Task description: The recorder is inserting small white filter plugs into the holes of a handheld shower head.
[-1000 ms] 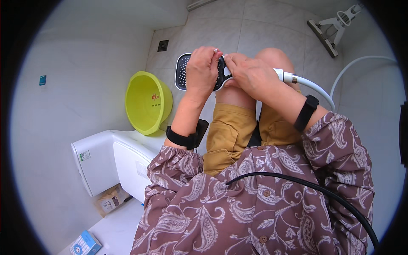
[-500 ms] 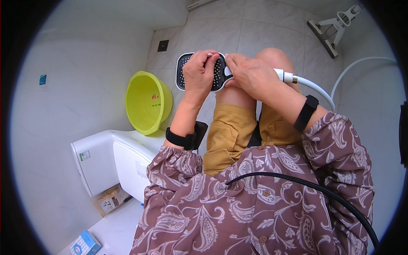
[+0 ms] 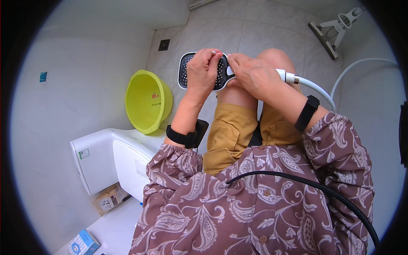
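A handheld shower head (image 3: pixel 183 71) with a dark, white-studded face and a white rim lies above my knees, its face turned up. My right hand (image 3: pixel 256 76) is closed round its neck and handle, the thumb side near the face. My left hand (image 3: pixel 201 72) is over the studded face, fingers curled in a pinch. A small white tip (image 3: pixel 214 52) sticks out between the thumb and forefinger; the rest of it is hidden. From the handle a white hose (image 3: pixel 315 87) with a metal collar runs off to the right.
A yellow-green basin (image 3: pixel 144 127) stands left by the wall, beside a white toilet (image 3: pixel 95 161). A floor drain (image 3: pixel 164 45) lies far left. A mop (image 3: pixel 335 36) leans far right. A blue and white box (image 3: pixel 83 243) lies near left. A black cable (image 3: pixel 306 182) crosses my shirt.
The shower head and both hands appear slightly farther right. My left hand still pinches the white-tipped thing over the face; the right hand keeps its hold.
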Demonstrator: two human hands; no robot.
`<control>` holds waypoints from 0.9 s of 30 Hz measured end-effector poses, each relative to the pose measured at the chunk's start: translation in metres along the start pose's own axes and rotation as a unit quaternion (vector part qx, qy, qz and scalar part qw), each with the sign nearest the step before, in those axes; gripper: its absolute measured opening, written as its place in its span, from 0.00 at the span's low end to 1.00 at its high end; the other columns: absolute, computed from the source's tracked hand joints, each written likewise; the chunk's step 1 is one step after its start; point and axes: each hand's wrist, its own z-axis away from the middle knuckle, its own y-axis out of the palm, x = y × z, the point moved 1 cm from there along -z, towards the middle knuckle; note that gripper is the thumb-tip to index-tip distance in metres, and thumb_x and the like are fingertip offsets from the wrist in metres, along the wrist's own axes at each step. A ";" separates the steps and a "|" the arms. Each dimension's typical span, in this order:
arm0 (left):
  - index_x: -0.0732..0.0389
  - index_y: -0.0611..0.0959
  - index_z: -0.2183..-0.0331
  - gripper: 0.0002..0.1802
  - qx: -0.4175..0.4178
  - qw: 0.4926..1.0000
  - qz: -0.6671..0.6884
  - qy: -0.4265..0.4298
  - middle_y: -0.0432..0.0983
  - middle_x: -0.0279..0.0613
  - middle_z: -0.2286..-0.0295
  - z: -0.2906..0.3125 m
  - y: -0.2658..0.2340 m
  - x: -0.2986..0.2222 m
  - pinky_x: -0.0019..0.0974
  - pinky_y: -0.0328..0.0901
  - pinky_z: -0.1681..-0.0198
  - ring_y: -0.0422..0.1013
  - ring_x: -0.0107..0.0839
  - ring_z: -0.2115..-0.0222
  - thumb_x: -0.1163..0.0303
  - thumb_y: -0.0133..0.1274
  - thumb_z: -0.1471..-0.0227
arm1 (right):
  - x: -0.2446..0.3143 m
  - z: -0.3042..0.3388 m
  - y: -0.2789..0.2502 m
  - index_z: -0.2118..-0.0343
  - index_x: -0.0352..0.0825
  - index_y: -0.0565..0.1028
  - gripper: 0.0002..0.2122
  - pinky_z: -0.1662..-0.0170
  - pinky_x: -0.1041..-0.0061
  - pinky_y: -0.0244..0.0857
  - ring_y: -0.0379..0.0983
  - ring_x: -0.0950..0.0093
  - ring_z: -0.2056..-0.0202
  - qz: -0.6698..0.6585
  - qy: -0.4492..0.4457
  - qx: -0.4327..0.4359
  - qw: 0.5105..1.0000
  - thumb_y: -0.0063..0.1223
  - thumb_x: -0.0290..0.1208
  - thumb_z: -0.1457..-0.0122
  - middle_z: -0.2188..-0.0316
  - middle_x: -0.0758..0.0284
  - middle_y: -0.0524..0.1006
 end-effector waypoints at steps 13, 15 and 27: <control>0.64 0.78 0.73 0.05 -0.030 0.999 0.026 -0.017 0.75 0.45 0.76 0.004 0.001 0.001 0.34 0.64 0.72 0.72 0.38 0.76 0.72 0.52 0.51 | 0.002 -0.001 -0.003 0.56 0.25 0.68 0.27 0.66 0.77 0.68 0.72 0.71 0.66 -0.012 0.011 0.023 1.000 0.55 0.42 0.54 0.71 0.64 0.73; 0.64 0.79 0.73 0.05 -0.050 0.997 0.038 -0.033 0.75 0.45 0.76 0.005 0.000 0.002 0.33 0.65 0.72 0.72 0.37 0.76 0.72 0.52 0.51 | -0.001 -0.001 0.004 0.56 0.25 0.68 0.27 0.66 0.77 0.68 0.72 0.71 0.66 -0.013 0.001 0.004 1.000 0.55 0.42 0.55 0.71 0.64 0.73; 0.64 0.77 0.74 0.05 -0.055 0.998 0.019 -0.001 0.74 0.44 0.76 0.000 0.002 -0.002 0.35 0.64 0.73 0.71 0.39 0.76 0.72 0.52 0.51 | -0.003 -0.002 0.001 0.57 0.25 0.69 0.27 0.68 0.78 0.68 0.72 0.73 0.68 0.003 -0.005 -0.004 1.000 0.56 0.42 0.55 0.72 0.65 0.73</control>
